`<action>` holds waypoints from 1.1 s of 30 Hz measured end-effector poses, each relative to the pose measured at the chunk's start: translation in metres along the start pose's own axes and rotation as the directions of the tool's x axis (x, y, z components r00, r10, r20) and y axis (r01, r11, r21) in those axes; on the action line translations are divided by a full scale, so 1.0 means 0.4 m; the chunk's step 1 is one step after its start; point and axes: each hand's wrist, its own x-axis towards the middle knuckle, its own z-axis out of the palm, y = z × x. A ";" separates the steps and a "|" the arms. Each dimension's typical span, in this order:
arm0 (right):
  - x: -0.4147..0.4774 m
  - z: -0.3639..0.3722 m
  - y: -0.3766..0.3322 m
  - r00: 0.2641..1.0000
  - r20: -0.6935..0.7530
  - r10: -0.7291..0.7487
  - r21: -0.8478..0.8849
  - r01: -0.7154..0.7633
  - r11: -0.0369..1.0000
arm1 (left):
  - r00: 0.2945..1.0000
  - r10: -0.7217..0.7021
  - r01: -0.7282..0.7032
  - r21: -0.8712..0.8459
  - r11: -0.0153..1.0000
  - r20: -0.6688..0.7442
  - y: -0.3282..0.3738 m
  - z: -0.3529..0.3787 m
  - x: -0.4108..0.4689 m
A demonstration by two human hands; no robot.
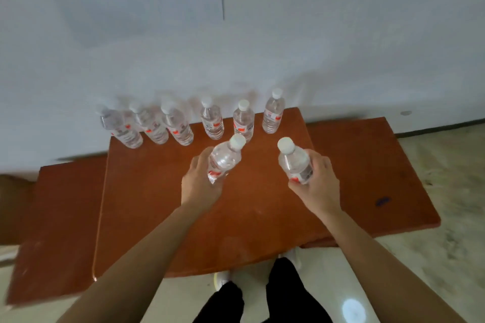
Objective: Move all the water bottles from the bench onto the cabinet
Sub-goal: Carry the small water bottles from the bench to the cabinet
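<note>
Bottles fill both hands: the left hand (202, 183) has its fingers curled round a tilted bottle (224, 158), and the right hand (317, 181) grips a second bottle (295, 162) by its body. Both hang just above the orange surface (162, 191) at frame centre. A row of six bottles (211, 118) stands beyond, along the wall (341, 47). Set down askew, the tilted bottle could topple or knock the row over.

Clear glossy plastic bottles (273, 114) stand on a smooth, reddish-brown wooden cabinet top (236, 217).
</note>
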 end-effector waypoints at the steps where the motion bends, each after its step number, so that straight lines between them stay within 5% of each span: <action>1: 0.022 0.016 0.004 1.000 0.003 0.018 0.032 -0.018 0.999 | 0.999 -0.039 0.038 -0.044 0.998 -0.022 0.007 0.009 0.005; 9: 0.244 0.174 0.077 1.000 0.028 0.001 0.202 -0.007 0.979 | 0.957 -0.290 0.275 -0.259 0.926 -0.017 0.052 0.196 0.146; 20: 0.369 0.266 0.089 0.999 0.012 0.047 0.360 -0.048 0.932 | 0.914 -0.341 0.259 -0.334 0.906 -0.219 0.002 0.320 0.272; 28: 0.389 0.287 0.091 0.993 0.120 0.002 0.276 -0.035 0.960 | 0.915 -0.380 0.327 -0.304 0.895 -0.133 -0.033 0.318 0.311; 33: 0.349 0.224 0.077 0.982 0.188 0.016 0.122 -0.040 0.992 | 0.943 -0.332 0.326 -0.113 0.939 -0.039 -0.018 0.245 0.275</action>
